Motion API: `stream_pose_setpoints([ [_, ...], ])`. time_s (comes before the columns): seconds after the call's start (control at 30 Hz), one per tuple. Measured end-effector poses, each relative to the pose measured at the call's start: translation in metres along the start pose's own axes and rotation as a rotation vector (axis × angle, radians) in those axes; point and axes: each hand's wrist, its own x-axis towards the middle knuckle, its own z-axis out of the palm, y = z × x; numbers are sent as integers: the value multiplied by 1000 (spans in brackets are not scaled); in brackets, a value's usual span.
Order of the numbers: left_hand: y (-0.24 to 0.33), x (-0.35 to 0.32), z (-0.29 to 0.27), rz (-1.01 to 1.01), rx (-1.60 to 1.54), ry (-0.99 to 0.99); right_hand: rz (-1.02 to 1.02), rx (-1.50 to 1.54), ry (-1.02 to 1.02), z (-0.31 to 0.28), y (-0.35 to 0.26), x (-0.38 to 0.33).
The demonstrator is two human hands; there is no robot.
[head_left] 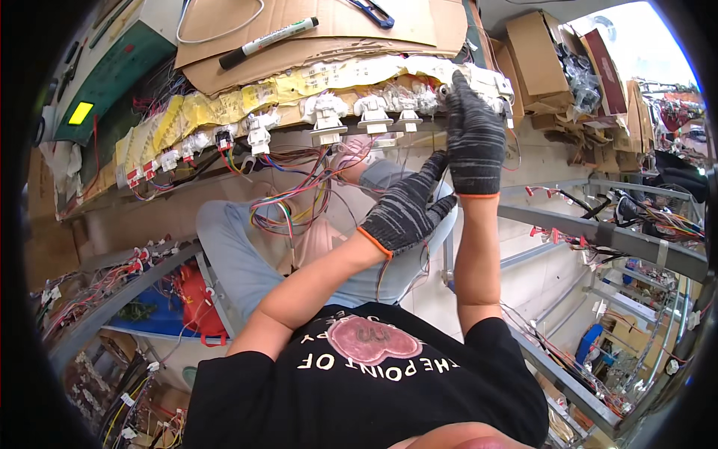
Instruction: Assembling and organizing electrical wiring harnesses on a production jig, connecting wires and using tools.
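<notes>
Row of connectors along bench edge, upper centre of frame. Count: four larger white connectors (372,118) hanging mid-row, one black-and-red connector (224,140) left of them, at least two small red connectors (133,177) at left end; more white pieces at right end (495,84), partly covered, no exact count.

Right hand (476,138), striped dark glove: upper right of centre, fingers straight and together, tips at the row's right end; can't tell if gripping, glove blocks the view. Left hand (407,206), same glove: frame centre, half open, thumb apart from fingers, beside loose wires.

One wire bundle (299,206), looped, many colours, hangs between row and lap. Yellow tape (277,91) runs above connectors. Cardboard (359,34), top centre: one marker (269,43), one blue cutter (372,13). Green box (112,82) upper left. Metal rail (598,241) right.
</notes>
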Motion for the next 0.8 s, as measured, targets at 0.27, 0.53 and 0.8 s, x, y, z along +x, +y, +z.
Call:
stream_pose_setpoints([
  [0.27,12,-36,-4,234,364,158,-349,-823,-156,5,9,2],
  [0.53,-50,-183,-111,1,-304,1024,-111,-936,-405,1,-34,9],
  [0.8,-187,-137,-235,-182,-1045,1169,-329,-935,-286,7,10,15],
])
